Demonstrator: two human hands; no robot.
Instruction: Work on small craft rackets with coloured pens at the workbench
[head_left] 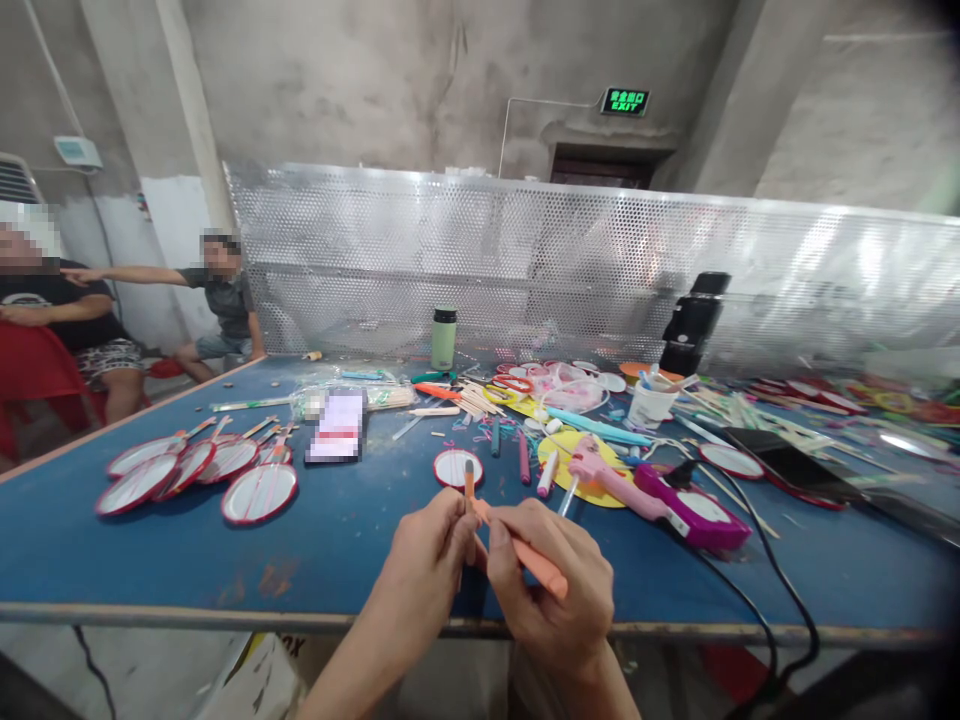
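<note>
Both hands are close together over the near edge of the blue table. My right hand point(559, 580) is closed around an orange pen-like barrel point(541, 568), which looks like a marker and slants towards my left hand. Between the pinched fingers of my left hand point(427, 550) stands a short, narrow orange-brown stick point(469, 480) with a greyish top. The marker's front end meets the left fingers, and the exact contact is hidden. Just beyond them lies a small white disc with a red rim point(458, 467).
Several red-rimmed discs on sticks point(259, 492) lie at left, near a phone point(335, 427). A pink and purple corded tool point(660, 500), like a glue gun, rests at right. Behind are loose markers point(524, 457), a white cup point(651, 405), a green bottle point(444, 340) and two seated people.
</note>
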